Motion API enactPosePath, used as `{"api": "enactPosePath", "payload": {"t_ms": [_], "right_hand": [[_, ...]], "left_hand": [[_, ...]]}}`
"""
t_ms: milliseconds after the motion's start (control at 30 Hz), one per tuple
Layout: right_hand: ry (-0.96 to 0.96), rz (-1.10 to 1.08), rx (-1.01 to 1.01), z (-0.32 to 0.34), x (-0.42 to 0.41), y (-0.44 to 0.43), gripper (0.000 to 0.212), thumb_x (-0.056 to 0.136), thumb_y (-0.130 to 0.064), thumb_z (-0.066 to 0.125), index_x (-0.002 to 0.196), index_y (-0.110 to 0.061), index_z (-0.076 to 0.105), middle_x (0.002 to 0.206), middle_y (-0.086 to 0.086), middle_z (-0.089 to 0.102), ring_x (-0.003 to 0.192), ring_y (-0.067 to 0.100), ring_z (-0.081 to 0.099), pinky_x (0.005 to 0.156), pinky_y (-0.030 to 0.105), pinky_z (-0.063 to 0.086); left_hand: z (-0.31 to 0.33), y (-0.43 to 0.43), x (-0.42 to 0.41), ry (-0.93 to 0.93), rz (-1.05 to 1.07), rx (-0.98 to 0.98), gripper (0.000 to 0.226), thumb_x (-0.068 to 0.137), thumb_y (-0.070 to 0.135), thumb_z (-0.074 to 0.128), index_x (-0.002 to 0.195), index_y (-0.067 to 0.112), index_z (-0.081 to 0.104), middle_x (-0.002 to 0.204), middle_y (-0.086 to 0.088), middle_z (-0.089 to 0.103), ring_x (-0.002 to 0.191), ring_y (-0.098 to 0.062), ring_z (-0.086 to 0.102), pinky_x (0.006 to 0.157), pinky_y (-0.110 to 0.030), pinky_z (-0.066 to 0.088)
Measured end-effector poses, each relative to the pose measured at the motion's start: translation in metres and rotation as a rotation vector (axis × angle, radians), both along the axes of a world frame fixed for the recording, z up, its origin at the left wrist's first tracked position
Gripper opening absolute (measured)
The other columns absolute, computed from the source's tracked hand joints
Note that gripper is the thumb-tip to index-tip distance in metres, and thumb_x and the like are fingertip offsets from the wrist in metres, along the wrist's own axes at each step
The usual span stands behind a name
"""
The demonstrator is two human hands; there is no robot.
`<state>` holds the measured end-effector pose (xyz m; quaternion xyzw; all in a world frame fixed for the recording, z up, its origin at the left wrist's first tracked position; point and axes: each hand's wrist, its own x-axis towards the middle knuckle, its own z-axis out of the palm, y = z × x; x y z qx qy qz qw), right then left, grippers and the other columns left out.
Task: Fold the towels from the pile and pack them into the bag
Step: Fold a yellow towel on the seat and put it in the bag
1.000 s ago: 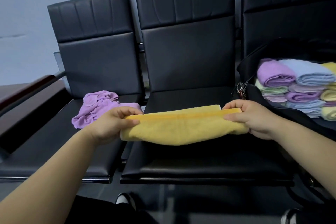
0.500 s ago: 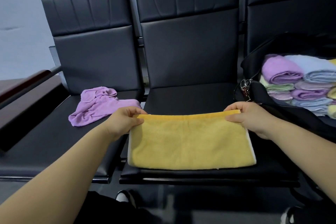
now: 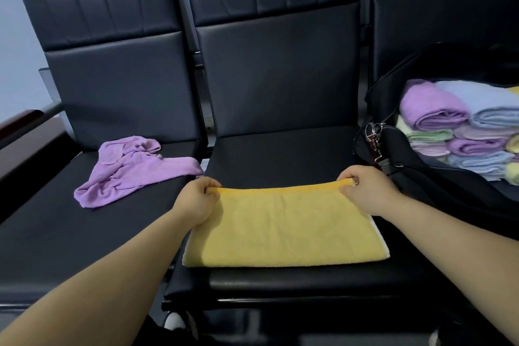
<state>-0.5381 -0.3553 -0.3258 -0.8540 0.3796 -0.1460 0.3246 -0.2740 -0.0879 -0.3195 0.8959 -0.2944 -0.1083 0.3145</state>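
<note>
A middle seat (image 3: pixel 280 149) in a row of black padded chairs is used as a folding surface. To the right of that seat, an open black bag (image 3: pixel 438 191) is seen already stacked with rolled and folded towels (image 3: pixel 432 109) in purple, blue, green and yellow, so most of the packing is judged to be done. On the front half of the middle seat a yellow towel (image 3: pixel 280 227) is laid flat, apparently folded at least once, with its far edge raised slightly off the cushion. To the left of the middle seat, one crumpled purple towel (image 3: pixel 132 168) is left unfolded, the only remnant of the pile in view. The far corners of the yellow towel are pinched by the left hand (image 3: pixel 196 199) and the right hand (image 3: pixel 365 191), with thumb and curled fingers closed on the hem at each end. A further fold of the yellow towel, its transfer to the bag, and the folding and packing of the purple towel are judged to remain.
</note>
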Motion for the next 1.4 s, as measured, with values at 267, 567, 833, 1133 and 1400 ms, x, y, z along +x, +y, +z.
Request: {"api": "enactPosePath", "payload": {"t_ms": [267, 567, 833, 1133, 1400], "right_hand": [[0.114, -0.005, -0.075, -0.009, 0.004, 0.000, 0.016, 0.091, -0.019, 0.064, 0.101, -0.031, 0.067, 0.103, -0.009, 0.064, 0.086, 0.013, 0.061, 0.069, 0.029, 0.048], [0.199, 0.433, -0.219, 0.004, -0.002, 0.025, 0.014, 0.094, -0.021, 0.057, 0.097, -0.033, 0.063, 0.099, -0.016, 0.057, 0.091, 0.010, 0.058, 0.079, 0.028, 0.050], [0.483, 0.419, -0.326, 0.028, -0.020, 0.050, 0.017, 0.085, -0.034, 0.058, 0.099, -0.031, 0.066, 0.094, -0.011, 0.063, 0.089, 0.016, 0.062, 0.071, 0.029, 0.053], [0.143, 0.446, -0.139, 0.008, -0.037, 0.060, 0.014, 0.087, -0.025, 0.074, 0.090, -0.036, 0.065, 0.084, -0.015, 0.063, 0.076, 0.000, 0.058, 0.073, 0.025, 0.053], [0.116, 0.495, 0.025, 0.012, -0.050, 0.067, 0.037, 0.082, -0.043, 0.077, 0.116, -0.043, 0.062, 0.105, -0.018, 0.064, 0.094, 0.001, 0.061, 0.083, 0.016, 0.050]], "left_hand": [[-0.012, -0.007, 0.001, -0.143, -0.007, 0.112, 0.036, 0.095, 0.009, 0.048, 0.123, 0.024, 0.065, 0.128, -0.001, 0.058, 0.113, -0.022, 0.056, 0.090, -0.029, 0.042], [0.006, -0.032, -0.107, -0.215, -0.567, 0.296, 0.042, 0.095, 0.050, 0.055, 0.134, 0.035, 0.052, 0.122, 0.006, 0.050, 0.116, -0.020, 0.049, 0.103, -0.038, 0.042], [0.010, -0.064, -0.090, -0.379, -0.375, 0.555, 0.051, 0.095, 0.059, 0.045, 0.143, 0.043, 0.041, 0.154, 0.001, 0.032, 0.143, -0.028, 0.026, 0.116, -0.058, 0.018], [0.003, -0.037, -0.121, -0.089, -0.450, 0.322, 0.051, 0.087, 0.054, 0.067, 0.134, 0.041, 0.052, 0.137, 0.011, 0.038, 0.124, -0.021, 0.048, 0.106, -0.039, 0.044], [0.023, -0.010, -0.136, 0.516, -0.638, -0.130, 0.038, 0.070, 0.006, 0.082, 0.102, 0.026, 0.076, 0.091, 0.004, 0.070, 0.083, -0.014, 0.062, 0.080, -0.032, 0.050]]}}
